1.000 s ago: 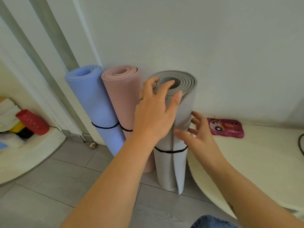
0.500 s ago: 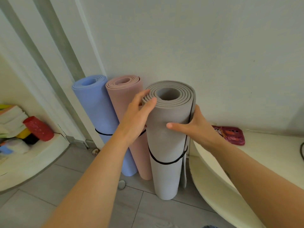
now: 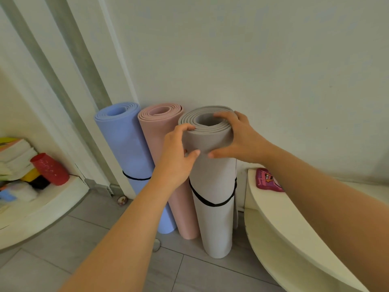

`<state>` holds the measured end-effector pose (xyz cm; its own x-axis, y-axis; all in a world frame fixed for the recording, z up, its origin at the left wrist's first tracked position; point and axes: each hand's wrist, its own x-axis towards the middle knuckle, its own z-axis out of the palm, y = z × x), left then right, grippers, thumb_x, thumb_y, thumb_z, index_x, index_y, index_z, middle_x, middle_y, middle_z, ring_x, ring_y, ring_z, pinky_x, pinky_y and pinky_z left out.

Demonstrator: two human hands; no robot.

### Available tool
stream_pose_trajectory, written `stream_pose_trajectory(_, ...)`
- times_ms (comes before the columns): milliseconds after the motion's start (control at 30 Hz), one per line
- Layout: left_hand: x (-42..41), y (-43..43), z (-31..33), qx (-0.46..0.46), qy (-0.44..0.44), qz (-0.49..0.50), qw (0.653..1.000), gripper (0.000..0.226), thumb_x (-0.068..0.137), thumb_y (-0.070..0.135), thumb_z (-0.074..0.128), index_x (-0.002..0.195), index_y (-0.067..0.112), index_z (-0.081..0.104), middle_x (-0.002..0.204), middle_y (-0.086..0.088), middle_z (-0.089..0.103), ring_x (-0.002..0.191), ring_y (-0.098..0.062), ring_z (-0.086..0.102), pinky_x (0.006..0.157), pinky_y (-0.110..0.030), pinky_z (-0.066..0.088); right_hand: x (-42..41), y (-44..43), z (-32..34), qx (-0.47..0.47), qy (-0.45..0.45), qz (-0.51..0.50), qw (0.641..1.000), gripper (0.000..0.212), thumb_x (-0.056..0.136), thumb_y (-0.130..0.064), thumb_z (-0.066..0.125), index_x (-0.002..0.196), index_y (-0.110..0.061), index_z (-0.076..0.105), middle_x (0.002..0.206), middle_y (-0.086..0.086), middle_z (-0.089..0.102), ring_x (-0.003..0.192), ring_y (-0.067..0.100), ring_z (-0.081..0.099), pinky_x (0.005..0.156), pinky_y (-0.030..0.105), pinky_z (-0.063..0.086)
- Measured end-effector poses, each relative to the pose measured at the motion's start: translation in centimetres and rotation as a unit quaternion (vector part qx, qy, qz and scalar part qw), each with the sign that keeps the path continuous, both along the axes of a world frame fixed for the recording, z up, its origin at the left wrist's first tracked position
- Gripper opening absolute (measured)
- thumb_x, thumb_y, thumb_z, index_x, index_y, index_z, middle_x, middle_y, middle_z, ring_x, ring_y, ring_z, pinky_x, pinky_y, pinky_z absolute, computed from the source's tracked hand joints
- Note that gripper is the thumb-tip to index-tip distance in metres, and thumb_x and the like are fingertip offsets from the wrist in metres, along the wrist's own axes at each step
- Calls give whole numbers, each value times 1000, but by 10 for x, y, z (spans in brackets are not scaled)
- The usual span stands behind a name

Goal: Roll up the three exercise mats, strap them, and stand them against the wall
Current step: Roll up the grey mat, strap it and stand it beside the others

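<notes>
Three rolled mats stand side by side on end against the white wall (image 3: 273, 60). The blue mat (image 3: 128, 144) is on the left, the pink mat (image 3: 157, 131) in the middle, and the grey mat (image 3: 212, 186) on the right. Each carries a black strap (image 3: 210, 202) around its middle. My left hand (image 3: 179, 154) grips the grey mat's upper left side, fingers on its top rim. My right hand (image 3: 237, 138) clasps its upper right side, fingers curled over the rim. The grey roll leans slightly towards me.
A cream curved shelf (image 3: 284, 239) stands right of the grey mat with a pink case (image 3: 267, 182) on it. At the left, another curved shelf (image 3: 42, 207) holds a red cylinder (image 3: 50, 168) and stacked items. Grey floor tiles (image 3: 84, 249) lie below.
Both hands have risen from the grey mat's sides to its top rim. The camera view has shifted so the mats sit lower in view.
</notes>
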<state>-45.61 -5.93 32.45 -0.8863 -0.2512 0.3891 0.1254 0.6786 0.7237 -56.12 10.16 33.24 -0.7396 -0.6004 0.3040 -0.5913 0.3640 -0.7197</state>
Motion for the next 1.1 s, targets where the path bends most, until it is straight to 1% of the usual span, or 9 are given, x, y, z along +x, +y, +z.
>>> stream_pose_trajectory(100,0,-1,-2,0,5,1,1000,52,90,12,63,116,48,35,122,6,34,87,-18,61,73,-8,43,-6,1,5,17,39,-4,999,62,63,-25,87,109,-29,46,129,6,38,122,15,30,84,4,29)
stream_pose_trajectory(200,0,0,-4,4,-2,3,1000,55,91,10,61,124,46,36,125,8,30,93,-15,60,74,-4,41,-11,3,8,25,57,9,998,59,62,-22,87,104,-27,45,125,5,39,115,13,32,78,-2,28)
stream_pose_trajectory(367,-5,11,-6,-16,-41,-4,999,75,90,11,62,147,38,20,132,5,27,108,-17,53,97,-21,40,-12,8,2,17,45,-14,999,65,66,-25,85,117,-28,45,138,9,35,132,21,28,111,35,31)
stream_pose_trajectory(467,-6,14,-4,-23,-71,-12,997,84,92,14,60,150,40,5,144,-1,23,110,-19,54,102,-34,42,-3,8,-1,23,56,-57,997,78,72,-30,81,137,-31,38,158,13,9,147,25,2,115,39,18)
stream_pose_trajectory(567,-5,13,-2,-17,-82,-11,996,86,93,13,59,150,40,2,148,0,22,111,-18,55,103,-36,43,11,6,-3,24,94,-78,992,77,77,-29,77,142,-30,36,159,13,1,146,30,8,112,41,25)
stream_pose_trajectory(700,6,10,0,20,-60,-24,998,86,92,10,60,152,36,4,152,12,26,127,-2,44,108,-34,40,29,6,0,-28,221,-108,969,53,80,-20,73,129,-18,54,151,15,29,137,32,27,105,36,34)
stream_pose_trajectory(800,24,1,-2,29,-78,4,997,72,94,15,57,149,37,17,137,18,41,112,7,51,97,-29,45,53,-2,1,-106,311,-73,942,23,82,-17,63,104,-11,67,113,7,62,105,26,55,85,30,46)
stream_pose_trajectory(933,51,-26,-20,-10,-141,43,989,43,96,18,54,137,28,45,127,8,55,96,-6,57,74,-10,43,84,-34,-18,-46,210,16,976,12,84,-14,61,91,-14,70,77,-5,66,67,10,55,63,32,52)
stream_pose_trajectory(1100,82,-82,-60,0,-186,76,980,33,96,17,53,129,22,55,115,9,60,96,-8,57,67,-9,40,102,-87,-70,85,74,55,992,15,88,-18,59,98,-18,70,80,-12,63,68,6,54,72,28,51)
